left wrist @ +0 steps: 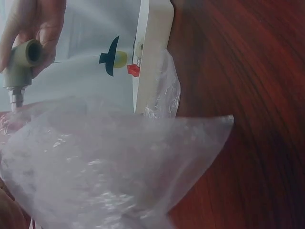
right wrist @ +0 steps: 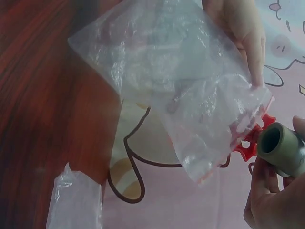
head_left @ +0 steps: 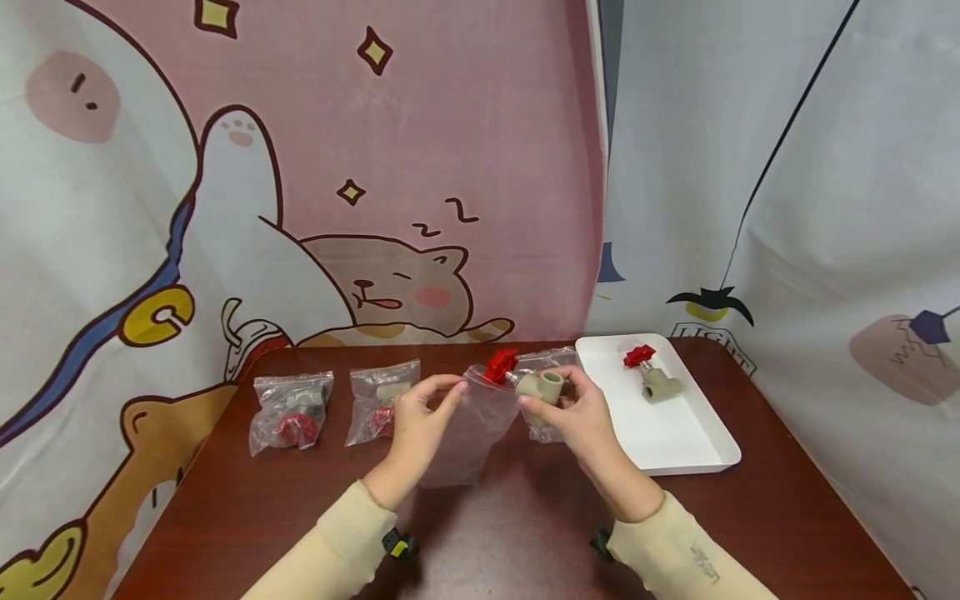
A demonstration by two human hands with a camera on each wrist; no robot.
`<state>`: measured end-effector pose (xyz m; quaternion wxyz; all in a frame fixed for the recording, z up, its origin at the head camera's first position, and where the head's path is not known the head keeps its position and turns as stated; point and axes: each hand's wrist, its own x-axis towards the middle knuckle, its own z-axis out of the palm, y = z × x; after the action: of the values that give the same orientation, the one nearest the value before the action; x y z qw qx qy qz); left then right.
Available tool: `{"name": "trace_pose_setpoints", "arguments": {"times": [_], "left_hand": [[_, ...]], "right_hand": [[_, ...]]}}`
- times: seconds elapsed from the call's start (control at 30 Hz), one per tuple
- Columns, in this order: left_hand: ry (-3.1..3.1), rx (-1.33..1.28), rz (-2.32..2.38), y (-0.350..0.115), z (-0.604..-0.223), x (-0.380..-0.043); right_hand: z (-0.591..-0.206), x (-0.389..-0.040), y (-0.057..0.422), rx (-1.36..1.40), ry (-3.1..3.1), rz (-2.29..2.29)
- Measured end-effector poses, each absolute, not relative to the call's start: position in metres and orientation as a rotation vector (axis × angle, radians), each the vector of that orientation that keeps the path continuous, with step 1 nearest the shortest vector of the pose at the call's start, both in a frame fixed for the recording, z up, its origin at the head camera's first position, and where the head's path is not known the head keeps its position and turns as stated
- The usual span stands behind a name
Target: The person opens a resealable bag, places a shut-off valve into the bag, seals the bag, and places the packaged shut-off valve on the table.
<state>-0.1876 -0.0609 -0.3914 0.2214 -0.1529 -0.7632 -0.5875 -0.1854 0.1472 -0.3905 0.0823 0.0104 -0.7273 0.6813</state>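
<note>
My left hand [head_left: 420, 421] pinches the mouth edge of a clear zip bag [head_left: 468, 437], which hangs down over the table. In my right hand [head_left: 581, 417] is a beige plastic stop valve [head_left: 538, 386] with a metal stem and a red handwheel [head_left: 501, 365]. The handwheel points left, at the bag's mouth. In the right wrist view, part of the red handwheel [right wrist: 252, 140] shows through the bag film; whether it is inside or behind the film I cannot tell. The left wrist view shows the bag [left wrist: 109, 162] large in front, with the valve body [left wrist: 21, 62] beyond it.
A white tray [head_left: 693, 433] at the right carries another valve [head_left: 656, 379] with a red handwheel. Two bagged valves, one in a left bag [head_left: 292, 408] and one in a middle bag [head_left: 382, 400], lie on the brown table [head_left: 525, 533]. Another clear bag [head_left: 547, 358] lies behind my right hand.
</note>
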Motion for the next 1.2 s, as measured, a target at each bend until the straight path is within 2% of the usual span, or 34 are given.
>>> {"name": "trace_pose_setpoints", "arguments": {"times": [0.17, 0.4, 0.7, 0.97, 1.2], "left_hand": [[-2.106, -0.442, -1.603, -0.061, -0.391, -0.188], [-2.112, -0.433, -1.562, -0.060, -0.390, -0.187], [-2.113, -0.459, -1.554, -0.061, -0.390, -0.186], [-2.096, -0.516, -1.585, -0.062, -0.394, -0.187], [-2.103, -0.532, -1.603, -0.062, -0.394, -0.186]], "right_hand": [[-0.391, -0.183, 0.144, 0.096, -2.233, 1.967], [-0.393, -0.180, 0.145, 0.369, -2.258, 1.799], [-0.366, -0.165, 0.145, 0.669, -2.313, 1.514], [-0.387, -0.180, 0.155, 0.793, -2.339, 1.435], [-0.390, -0.185, 0.160, 0.875, -2.339, 1.442]]}}
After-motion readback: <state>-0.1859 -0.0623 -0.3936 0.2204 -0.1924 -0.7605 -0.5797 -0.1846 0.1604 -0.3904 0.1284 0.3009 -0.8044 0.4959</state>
